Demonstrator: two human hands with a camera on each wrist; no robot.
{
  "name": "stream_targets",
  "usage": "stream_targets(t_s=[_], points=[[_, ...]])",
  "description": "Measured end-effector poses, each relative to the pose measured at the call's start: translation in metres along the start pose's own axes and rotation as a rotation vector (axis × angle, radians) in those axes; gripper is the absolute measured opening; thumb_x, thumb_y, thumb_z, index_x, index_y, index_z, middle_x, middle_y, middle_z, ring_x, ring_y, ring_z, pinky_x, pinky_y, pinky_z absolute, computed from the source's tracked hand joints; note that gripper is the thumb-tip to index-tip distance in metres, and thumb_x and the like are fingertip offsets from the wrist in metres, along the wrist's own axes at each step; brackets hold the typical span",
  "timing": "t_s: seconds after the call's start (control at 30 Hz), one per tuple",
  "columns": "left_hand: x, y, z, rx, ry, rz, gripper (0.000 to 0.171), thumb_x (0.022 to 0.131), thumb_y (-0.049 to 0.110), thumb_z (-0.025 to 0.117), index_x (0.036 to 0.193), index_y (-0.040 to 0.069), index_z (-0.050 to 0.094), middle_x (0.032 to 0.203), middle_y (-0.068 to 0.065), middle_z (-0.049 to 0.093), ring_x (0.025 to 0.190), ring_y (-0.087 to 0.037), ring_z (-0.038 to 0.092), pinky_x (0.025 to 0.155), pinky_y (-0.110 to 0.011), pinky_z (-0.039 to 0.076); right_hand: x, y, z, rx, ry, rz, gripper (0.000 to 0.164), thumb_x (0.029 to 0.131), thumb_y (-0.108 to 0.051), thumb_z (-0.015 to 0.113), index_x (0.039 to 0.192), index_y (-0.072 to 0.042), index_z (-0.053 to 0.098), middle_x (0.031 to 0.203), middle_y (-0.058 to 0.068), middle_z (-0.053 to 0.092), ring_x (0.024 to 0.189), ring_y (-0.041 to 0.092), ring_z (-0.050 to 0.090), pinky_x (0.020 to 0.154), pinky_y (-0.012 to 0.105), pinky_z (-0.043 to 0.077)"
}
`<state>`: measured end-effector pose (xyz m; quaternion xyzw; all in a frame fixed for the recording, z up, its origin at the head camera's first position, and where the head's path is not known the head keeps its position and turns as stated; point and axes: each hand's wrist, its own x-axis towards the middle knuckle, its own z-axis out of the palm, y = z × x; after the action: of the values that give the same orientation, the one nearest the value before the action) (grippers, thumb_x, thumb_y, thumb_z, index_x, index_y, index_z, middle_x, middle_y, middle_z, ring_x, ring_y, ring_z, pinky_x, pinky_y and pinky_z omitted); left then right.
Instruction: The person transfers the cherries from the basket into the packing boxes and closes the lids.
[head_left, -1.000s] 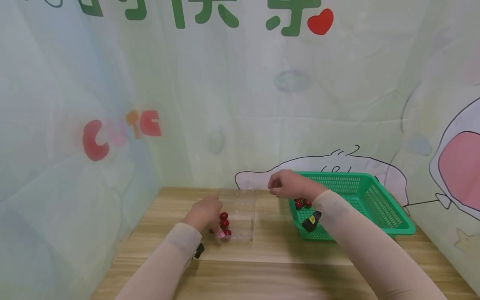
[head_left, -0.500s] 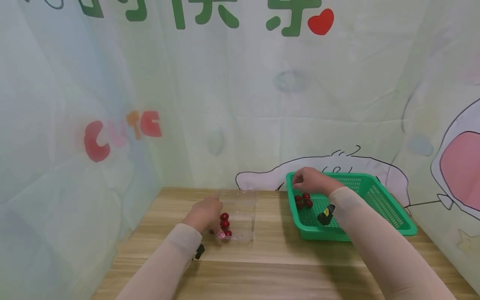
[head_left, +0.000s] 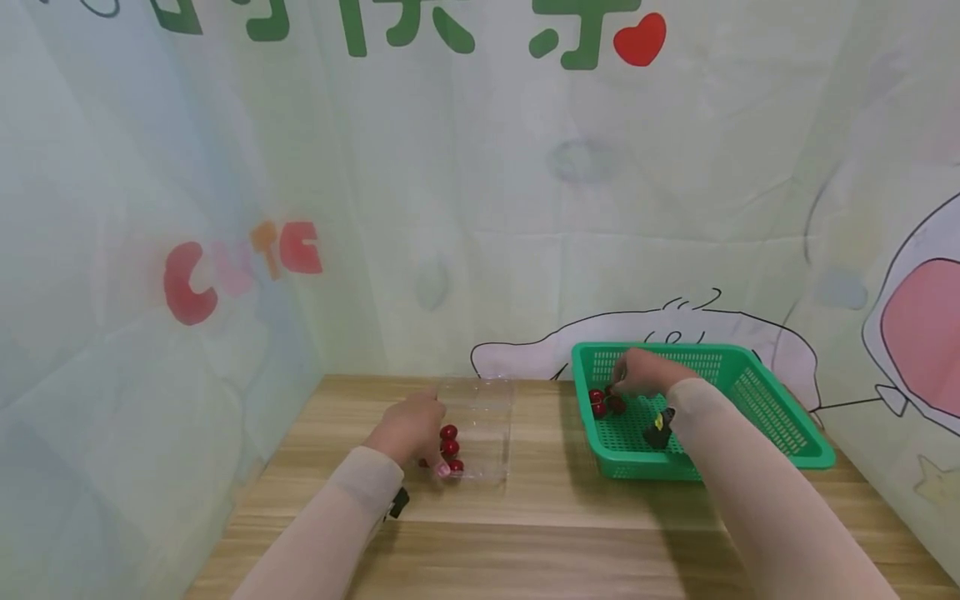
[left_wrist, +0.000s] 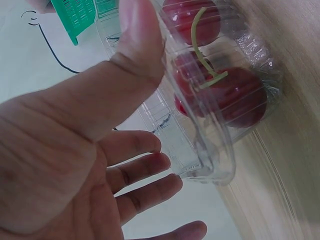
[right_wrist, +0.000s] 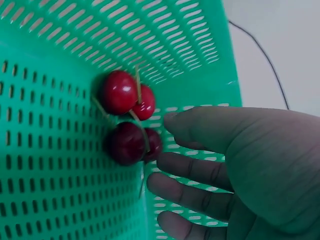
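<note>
A clear plastic box (head_left: 486, 450) stands on the table, several red cherries (head_left: 449, 448) along its left side. My left hand (head_left: 405, 427) grips the box's left wall, with the thumb over the rim and the fingers on the outer face. In the left wrist view, stemmed cherries (left_wrist: 240, 97) show through the plastic. To the right, my right hand (head_left: 647, 372) reaches down into a green basket (head_left: 652, 468). Its thumb and fingers are apart, close beside several stemmed cherries (right_wrist: 126, 143) in the basket's corner, and no cherry shows between them.
The wooden table (head_left: 480, 558) meets a printed cloth backdrop (head_left: 450, 208) behind the box and basket. A stretch of table separates box from basket. A small black camera (head_left: 660, 429) sits at the right wrist.
My right hand has moved right from beside the basket, then lowered into it beside the cherries. The left hand and the box have kept their place.
</note>
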<state>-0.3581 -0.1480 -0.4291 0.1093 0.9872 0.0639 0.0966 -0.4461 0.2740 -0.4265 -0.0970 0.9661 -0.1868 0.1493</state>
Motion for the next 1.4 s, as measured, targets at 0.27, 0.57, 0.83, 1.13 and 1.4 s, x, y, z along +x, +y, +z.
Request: stream_targets(t_s=[0.27,0.57,0.83,1.13,1.4], points=[[0.001,-0.001,0.000,-0.012,0.002,-0.004,0.076,0.068,0.033,0.110,0.128,0.000,0.078,0.151,-0.020,0.066,0.116,-0.032,0.066,0.111,-0.059,0.063,-0.003,0.008,0.005,0.031,-0.041,-0.001,0.026,0.102,-0.017,0.085,0.123,-0.002,0.082,0.116,0.014,0.084,0.097,0.025,0.080,0.081,0.044,0.071],[0.001,-0.001,-0.001,-0.023,-0.001,-0.009,0.075,0.067,0.033,0.110,0.127,0.001,0.078,0.150,-0.019,0.066,0.110,-0.031,0.065,0.108,-0.057,0.065,0.001,0.004,0.012,-0.005,-0.064,0.012,0.029,0.099,-0.017,0.087,0.124,-0.004,0.082,0.119,0.012,0.083,0.093,0.022,0.079,0.081,0.043,0.071],[0.002,-0.001,-0.001,-0.028,-0.001,-0.009,0.074,0.067,0.032,0.110,0.126,0.001,0.078,0.141,-0.016,0.068,0.103,-0.028,0.063,0.099,-0.052,0.067,0.006,0.005,0.017,0.012,-0.059,0.033,0.023,0.098,-0.014,0.088,0.120,-0.006,0.083,0.116,0.010,0.082,0.095,0.023,0.079,0.082,0.043,0.071],[0.000,0.001,0.000,-0.019,0.003,-0.011,0.074,0.068,0.033,0.110,0.126,0.000,0.078,0.143,-0.018,0.067,0.107,-0.030,0.065,0.104,-0.055,0.066,0.002,-0.001,0.016,-0.018,-0.049,0.039,0.024,0.097,-0.010,0.087,0.120,-0.005,0.083,0.116,0.010,0.082,0.095,0.023,0.078,0.080,0.040,0.071],[-0.001,0.002,0.001,-0.016,0.009,-0.013,0.074,0.068,0.033,0.110,0.126,0.000,0.078,0.150,-0.019,0.066,0.112,-0.030,0.065,0.111,-0.058,0.064,-0.009,-0.002,0.002,0.027,-0.031,-0.017,0.025,0.100,-0.007,0.081,0.124,0.000,0.082,0.128,0.020,0.079,0.101,0.028,0.079,0.083,0.041,0.072]])
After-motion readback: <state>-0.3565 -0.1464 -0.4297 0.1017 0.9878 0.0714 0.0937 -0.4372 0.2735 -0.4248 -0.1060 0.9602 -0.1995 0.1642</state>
